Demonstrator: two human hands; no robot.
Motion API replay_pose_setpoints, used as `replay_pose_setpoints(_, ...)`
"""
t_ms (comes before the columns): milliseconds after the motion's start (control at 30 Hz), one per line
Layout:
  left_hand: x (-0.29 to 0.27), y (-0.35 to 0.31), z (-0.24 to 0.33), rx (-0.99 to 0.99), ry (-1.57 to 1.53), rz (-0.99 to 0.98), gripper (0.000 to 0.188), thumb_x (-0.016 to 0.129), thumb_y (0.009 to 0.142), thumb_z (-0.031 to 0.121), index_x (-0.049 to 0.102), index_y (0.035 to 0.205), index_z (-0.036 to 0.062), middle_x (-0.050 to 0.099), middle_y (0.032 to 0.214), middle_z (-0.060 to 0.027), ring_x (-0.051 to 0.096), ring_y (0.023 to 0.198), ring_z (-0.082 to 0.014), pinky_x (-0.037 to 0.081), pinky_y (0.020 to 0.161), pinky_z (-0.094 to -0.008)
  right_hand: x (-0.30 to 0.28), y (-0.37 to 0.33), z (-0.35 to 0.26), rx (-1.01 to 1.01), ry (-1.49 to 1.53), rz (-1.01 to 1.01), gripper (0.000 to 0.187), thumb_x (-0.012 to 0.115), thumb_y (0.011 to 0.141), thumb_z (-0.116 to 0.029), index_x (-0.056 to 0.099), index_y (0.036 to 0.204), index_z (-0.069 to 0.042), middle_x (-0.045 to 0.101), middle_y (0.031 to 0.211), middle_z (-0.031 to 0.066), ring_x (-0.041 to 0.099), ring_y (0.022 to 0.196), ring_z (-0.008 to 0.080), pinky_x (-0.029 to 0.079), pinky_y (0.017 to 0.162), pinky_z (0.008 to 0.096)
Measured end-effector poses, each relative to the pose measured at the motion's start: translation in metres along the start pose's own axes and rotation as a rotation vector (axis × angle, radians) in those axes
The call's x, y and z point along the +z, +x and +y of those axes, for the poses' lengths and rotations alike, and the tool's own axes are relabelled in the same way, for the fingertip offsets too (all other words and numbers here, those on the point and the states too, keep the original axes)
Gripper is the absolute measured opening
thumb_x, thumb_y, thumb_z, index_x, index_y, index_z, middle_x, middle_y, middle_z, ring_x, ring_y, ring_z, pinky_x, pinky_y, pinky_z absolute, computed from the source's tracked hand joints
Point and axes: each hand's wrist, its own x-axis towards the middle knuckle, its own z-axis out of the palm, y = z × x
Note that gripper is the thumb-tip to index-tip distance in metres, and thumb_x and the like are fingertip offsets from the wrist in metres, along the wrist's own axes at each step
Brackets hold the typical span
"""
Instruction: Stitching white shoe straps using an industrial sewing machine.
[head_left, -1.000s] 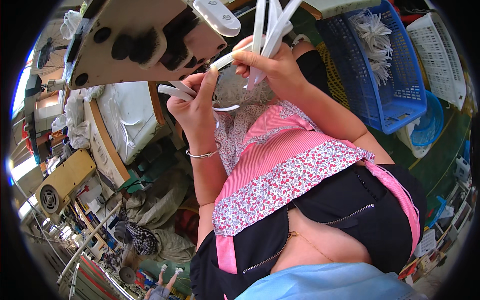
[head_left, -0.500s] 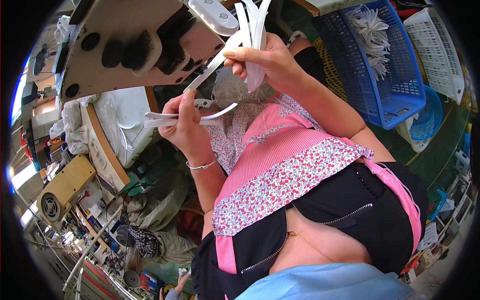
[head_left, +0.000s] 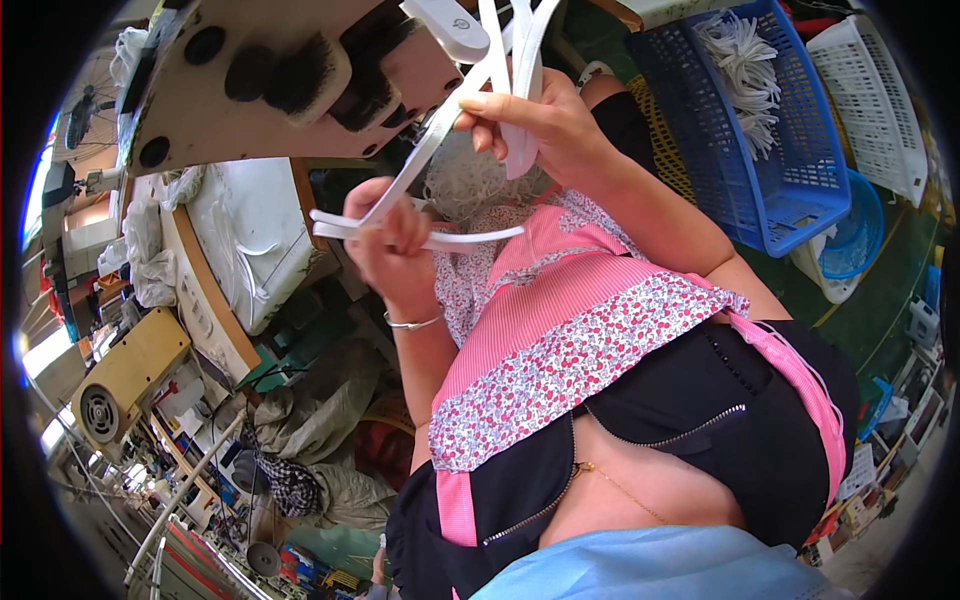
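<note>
My left hand (head_left: 385, 245) is closed around flat white elastic straps (head_left: 425, 240) that stick out to both sides of the fist. A silver bangle circles that wrist. My right hand (head_left: 540, 125) pinches a bundle of the same white straps (head_left: 510, 40) that run upward past the white sewing machine head (head_left: 450, 25). One strap stretches diagonally between the two hands. Below them a heap of white straps (head_left: 470, 185) rests on my lap.
A wooden table underside (head_left: 270, 90) with dark holes looms at upper left. At right stand a blue basket (head_left: 790, 190) with white straps inside and a white basket (head_left: 880, 100). A white padded bench (head_left: 250, 240), tan motor box (head_left: 125, 375) and cluttered floor fill the left.
My left hand has come nearer and lower with its straps. My right hand shifted slightly down and left, and the strap between the hands is drawn straighter.
</note>
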Motion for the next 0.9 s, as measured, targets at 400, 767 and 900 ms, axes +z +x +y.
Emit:
replay_pose_setpoints(400,0.043,0.019,-0.027,0.170,0.601,0.293,0.005,0.068,0.087,-0.001,0.064,0.087,-0.0031,0.046,0.059,0.0032,0.033,0.046,0.0008,0.020,0.041,-0.0186,-0.019,-0.007,-0.002,-0.112,-0.062,0.160,0.016,0.063,0.093,-0.014,0.067,0.095,0.002,0.071,0.087,0.0101,0.066,0.067,0.0114,0.051,0.057,0.0234)
replay_pose_setpoints(767,0.040,0.014,-0.003,0.120,0.467,0.357,0.007,0.067,0.086,0.001,0.062,0.082,-0.0028,0.042,0.055,0.0043,0.030,0.044,-0.0003,0.019,0.042,-0.0195,0.004,-0.003,0.006,-0.116,-0.037,0.087,0.016,0.061,0.094,-0.012,0.065,0.101,0.002,0.070,0.088,0.0100,0.066,0.068,0.0105,0.050,0.057,0.0205)
replay_pose_setpoints(900,0.033,0.010,0.004,0.133,0.485,0.384,0.004,0.065,0.086,0.000,0.063,0.084,-0.0028,0.043,0.056,0.0041,0.029,0.043,-0.0010,0.019,0.041,-0.0195,0.013,-0.003,0.009,-0.088,-0.029,0.076,0.017,0.063,0.094,-0.013,0.065,0.102,0.002,0.070,0.089,0.0103,0.066,0.069,0.0106,0.050,0.057,0.0204)
